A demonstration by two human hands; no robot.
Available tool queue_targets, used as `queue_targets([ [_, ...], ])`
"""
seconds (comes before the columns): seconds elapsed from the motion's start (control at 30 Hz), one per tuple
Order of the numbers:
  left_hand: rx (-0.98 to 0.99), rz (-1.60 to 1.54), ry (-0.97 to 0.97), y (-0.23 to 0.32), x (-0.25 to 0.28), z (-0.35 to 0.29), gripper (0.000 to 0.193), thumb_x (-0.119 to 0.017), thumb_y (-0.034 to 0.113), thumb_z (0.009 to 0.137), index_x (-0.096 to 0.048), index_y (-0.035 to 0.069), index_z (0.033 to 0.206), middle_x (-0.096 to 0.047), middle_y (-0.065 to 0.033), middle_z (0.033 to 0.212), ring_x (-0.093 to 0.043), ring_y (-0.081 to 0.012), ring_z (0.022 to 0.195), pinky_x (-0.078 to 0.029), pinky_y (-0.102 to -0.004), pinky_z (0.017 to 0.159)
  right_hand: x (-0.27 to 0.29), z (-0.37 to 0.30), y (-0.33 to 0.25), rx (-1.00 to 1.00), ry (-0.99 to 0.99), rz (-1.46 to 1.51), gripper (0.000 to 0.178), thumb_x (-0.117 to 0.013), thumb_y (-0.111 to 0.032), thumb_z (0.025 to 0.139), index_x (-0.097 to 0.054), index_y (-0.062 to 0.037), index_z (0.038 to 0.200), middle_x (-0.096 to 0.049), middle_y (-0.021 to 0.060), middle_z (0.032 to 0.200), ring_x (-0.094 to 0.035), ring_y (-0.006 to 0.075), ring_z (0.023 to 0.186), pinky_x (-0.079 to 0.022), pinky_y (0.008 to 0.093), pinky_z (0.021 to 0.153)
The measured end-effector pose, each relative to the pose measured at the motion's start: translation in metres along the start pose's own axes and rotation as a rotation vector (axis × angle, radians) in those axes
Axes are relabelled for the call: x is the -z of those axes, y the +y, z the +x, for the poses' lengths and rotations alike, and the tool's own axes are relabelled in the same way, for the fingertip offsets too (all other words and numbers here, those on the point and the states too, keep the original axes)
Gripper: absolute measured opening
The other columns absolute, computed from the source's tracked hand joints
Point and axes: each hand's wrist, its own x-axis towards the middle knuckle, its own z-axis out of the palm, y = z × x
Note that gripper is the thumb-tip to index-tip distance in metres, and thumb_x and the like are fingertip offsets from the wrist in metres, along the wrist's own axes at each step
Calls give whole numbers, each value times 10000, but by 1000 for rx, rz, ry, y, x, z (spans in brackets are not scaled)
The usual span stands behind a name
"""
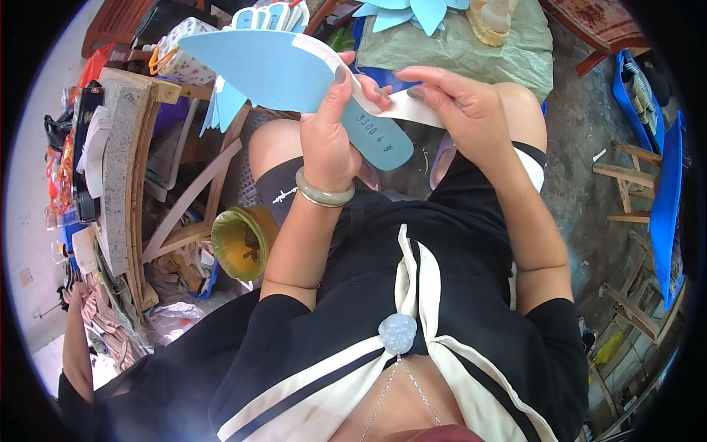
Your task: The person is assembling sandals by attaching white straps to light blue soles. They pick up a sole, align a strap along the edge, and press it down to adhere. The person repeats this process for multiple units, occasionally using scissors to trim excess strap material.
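My left hand (pixel 329 140), with a pale bangle at its wrist, is closed around the narrow middle of a light-blue shoe insole (pixel 258 70). The insole's broad pointed end reaches out to the left, and its rounded heel end, bearing dark marks, sticks out below my fingers on the right. A white strip (pixel 412 110) follows part of its upper edge and then runs free to the right between my hands. My right hand (pixel 468 110) pinches that free part between thumb and fingers. How far the strip is stuck down behind my left fingers is hidden.
More light-blue insoles (pixel 412 13) and a glue-stained container (pixel 491 20) sit on a green-covered surface (pixel 526 62) ahead. A lined waste bin (pixel 243 243) stands left, near a wooden bench (pixel 140 162). Blue trays (pixel 666 221) stand right. Another person's arm (pixel 76 339) shows lower left.
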Motion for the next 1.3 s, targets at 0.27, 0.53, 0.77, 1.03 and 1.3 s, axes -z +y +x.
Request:
queue_targets([
  [0.27, -139, -99, -1, 18, -11, -9, 336, -505, 267, 964, -412, 61, 1213, -486, -43, 721, -538, -175, 682, -470, -412, 845, 6, -7, -32, -330, -189, 238, 136, -664, -93, 836, -728, -38, 943, -691, 52, 833, -617, 80, 740, -480, 223, 651],
  [0.53, -191, -137, -17, 29, -15, -20, 331, -403, 415, 991, -437, 161, 1201, -455, 11, 696, -478, -130, 651, -427, -380, 791, -13, -31, -34, -217, -83, 298, 157, -680, -72, 831, -718, -11, 970, -632, 55, 730, -590, 80, 570, -439, 196, 480],
  [0.77, -366, -78, -104, 24, -7, -23, 481, -301, 518, 982, -363, 121, 1246, -505, -24, 673, -516, -163, 601, -459, -376, 668, -29, -35, -33, -338, -28, 509, 202, -666, -60, 840, -693, 3, 1030, -633, 63, 758, -578, 79, 563, -440, 204, 472],
  [1.03, -337, 178, -38, 4, -2, -18, 716, -288, 647, 919, -335, 41, 1297, -626, -141, 837, -610, -247, 772, -495, -371, 762, -20, -22, -13, 53, -110, -174, 258, -739, -205, 745, -701, -29, 930, -668, 128, 787, -643, 237, 626, -503, 312, 582],
  [1.3, -458, 1707, -518, 50, 4, -39, 361, -817, 216, 589, -640, 42, 852, -607, -108, 938, -545, -279, 949, -447, -348, 785, 26, -7, -6, 91, -305, -692, 223, -703, -291, 694, -704, -91, 795, -654, 114, 702, -649, 286, 672, -516, 384, 624],
])
